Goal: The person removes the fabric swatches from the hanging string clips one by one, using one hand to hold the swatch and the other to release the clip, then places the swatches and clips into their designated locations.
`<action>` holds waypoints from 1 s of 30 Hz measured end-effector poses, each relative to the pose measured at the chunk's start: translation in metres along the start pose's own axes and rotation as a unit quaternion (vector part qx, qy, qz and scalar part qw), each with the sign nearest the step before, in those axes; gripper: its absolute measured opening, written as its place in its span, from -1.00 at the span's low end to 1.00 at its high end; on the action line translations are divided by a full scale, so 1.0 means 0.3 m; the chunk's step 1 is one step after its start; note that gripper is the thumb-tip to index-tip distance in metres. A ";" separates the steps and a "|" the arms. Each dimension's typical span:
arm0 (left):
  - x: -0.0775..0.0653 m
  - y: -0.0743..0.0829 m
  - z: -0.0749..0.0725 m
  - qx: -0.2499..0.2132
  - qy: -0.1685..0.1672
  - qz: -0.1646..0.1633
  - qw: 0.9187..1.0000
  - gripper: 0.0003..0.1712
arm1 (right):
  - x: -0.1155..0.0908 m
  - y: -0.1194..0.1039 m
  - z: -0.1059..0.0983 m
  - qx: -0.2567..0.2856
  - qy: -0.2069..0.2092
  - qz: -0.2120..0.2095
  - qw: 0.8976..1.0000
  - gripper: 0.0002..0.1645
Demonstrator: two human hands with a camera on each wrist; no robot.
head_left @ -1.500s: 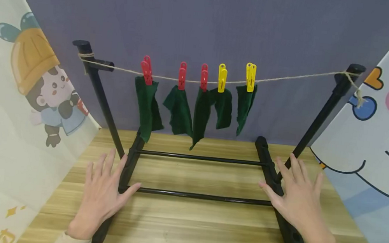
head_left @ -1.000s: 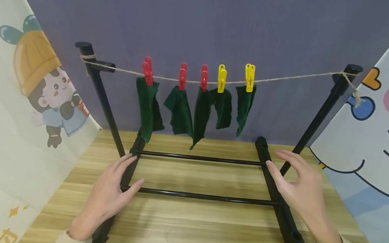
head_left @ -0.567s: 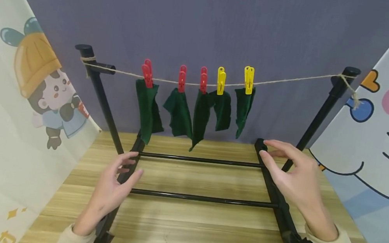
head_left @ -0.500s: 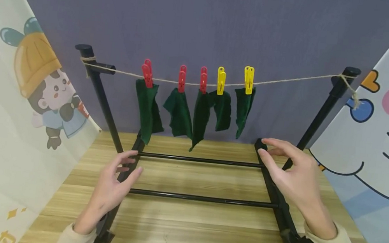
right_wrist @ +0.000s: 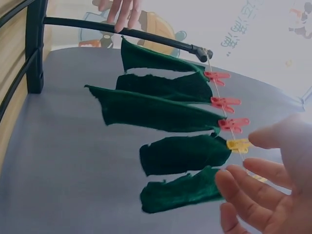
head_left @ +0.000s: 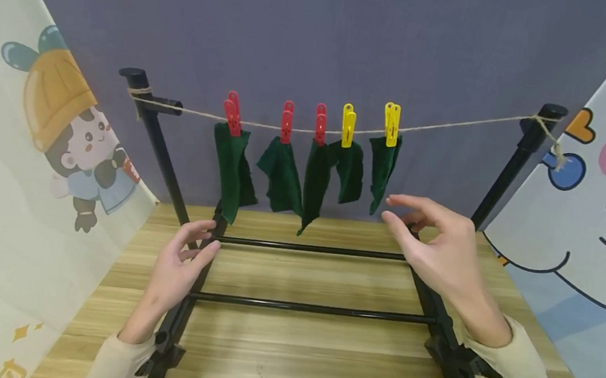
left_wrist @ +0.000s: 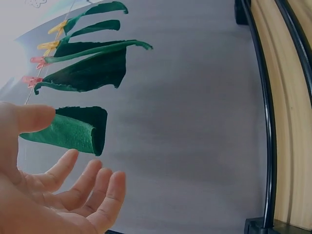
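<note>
Several dark green cloth pieces (head_left: pixel 232 173) hang from a thin string (head_left: pixel 451 125). Red clothespins (head_left: pixel 232 114) hold the ones on the left, and yellow clothespins (head_left: pixel 391 126) hold the two on the right. My left hand (head_left: pixel 175 268) is raised near the left post, fingers loosely bent, thumb apart, holding nothing. My right hand (head_left: pixel 440 245) hovers just below and to the right of the rightmost cloth, thumb and forefinger apart, nothing between them. In the left wrist view, the nearest green cloth (left_wrist: pixel 73 129) appears beyond my thumb and fingers. My right fingers look apart from the pegs in the right wrist view.
Black posts (head_left: pixel 161 154) at left and right carry the string. They rise from a black frame with two crossbars (head_left: pixel 313 308) on a wood-grain table (head_left: pixel 287 358). A grey backdrop (head_left: pixel 318 32) stands behind, with cartoon-printed panels (head_left: pixel 588 241) on both sides.
Both hands have lifted from beside the frame's side rails and moved forward and inward, the right one further, toward the rightmost cloth. Their spread fingers have become loosely bent. Cloths and clothespins stay put.
</note>
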State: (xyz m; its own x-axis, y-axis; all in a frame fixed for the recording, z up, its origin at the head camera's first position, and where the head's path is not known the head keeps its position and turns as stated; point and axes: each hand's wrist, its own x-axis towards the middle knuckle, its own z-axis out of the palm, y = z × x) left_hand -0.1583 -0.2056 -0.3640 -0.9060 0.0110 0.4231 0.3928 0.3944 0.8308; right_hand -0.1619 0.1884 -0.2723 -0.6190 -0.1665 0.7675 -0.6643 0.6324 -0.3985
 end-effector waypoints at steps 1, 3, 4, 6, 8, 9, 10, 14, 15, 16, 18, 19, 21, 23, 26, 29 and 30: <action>0.006 -0.001 0.002 0.001 -0.002 0.000 1.000 -0.56 | 0.008 -0.005 0.000 0.000 -0.006 0.001 1.000 -0.65; 0.018 -0.001 0.007 -0.004 -0.006 0.002 1.000 -0.56 | 0.022 -0.017 0.001 0.000 -0.019 0.004 1.000 -0.66; 0.025 -0.001 0.010 -0.009 -0.006 0.003 1.000 -0.55 | 0.029 -0.022 0.002 -0.001 -0.025 0.007 1.000 -0.67; 0.038 0.002 0.015 -0.026 -0.006 0.005 1.000 -0.55 | 0.041 -0.029 0.005 0.002 -0.034 0.008 0.999 -0.69; 0.049 0.006 0.020 -0.043 -0.003 0.011 0.999 -0.55 | 0.055 -0.035 0.008 0.006 -0.039 0.007 0.999 -0.70; 0.054 0.009 0.021 -0.052 0.000 0.013 0.999 -0.55 | 0.062 -0.039 0.008 0.006 -0.041 0.006 0.999 -0.71; 0.059 0.012 0.023 -0.058 0.003 0.015 0.998 -0.56 | 0.068 -0.043 0.008 0.010 -0.043 0.004 0.999 -0.71; 0.078 0.020 0.025 -0.069 0.017 0.021 0.997 -0.57 | 0.092 -0.057 0.008 0.024 -0.051 -0.002 0.998 -0.72; 0.082 0.020 0.025 -0.072 0.022 0.021 0.997 -0.57 | 0.098 -0.060 0.008 0.027 -0.053 -0.002 0.998 -0.73; 0.087 0.020 0.025 -0.075 0.025 0.021 0.997 -0.56 | 0.104 -0.063 0.009 0.032 -0.054 -0.003 0.998 -0.73; 0.096 0.020 0.025 -0.079 0.032 0.020 0.996 -0.56 | 0.114 -0.070 0.011 0.039 -0.057 -0.003 0.998 -0.72; 0.100 0.019 0.024 -0.079 0.034 0.019 0.996 -0.55 | 0.120 -0.075 0.012 0.043 -0.057 -0.003 0.997 -0.72; 0.108 0.017 0.024 -0.077 0.037 0.017 0.996 -0.53 | 0.131 -0.090 0.012 0.048 -0.057 -0.005 0.997 -0.73; 0.117 0.017 0.024 -0.072 0.040 0.017 0.996 -0.53 | 0.144 -0.115 0.011 0.054 -0.056 -0.006 0.997 -0.73; 0.131 0.018 0.025 -0.070 0.044 0.016 0.996 -0.53 | 0.163 -0.166 0.004 0.063 -0.055 -0.006 0.996 -0.75; 0.142 0.021 0.027 -0.065 0.049 0.012 0.997 -0.53 | 0.178 -0.211 0.000 0.074 -0.057 0.000 0.996 -0.76; 0.146 0.022 0.028 -0.063 0.050 0.010 0.997 -0.53 | 0.182 -0.220 -0.001 0.075 -0.058 0.002 0.995 -0.77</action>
State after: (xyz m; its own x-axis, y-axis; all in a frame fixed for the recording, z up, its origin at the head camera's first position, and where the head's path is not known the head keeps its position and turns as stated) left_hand -0.1966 -0.1948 -0.3429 -0.8801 -0.0766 0.4686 0.4327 0.2769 0.8580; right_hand -0.1518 0.1376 -0.2038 -0.6598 -0.2569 0.7062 -0.7121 0.5140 -0.4782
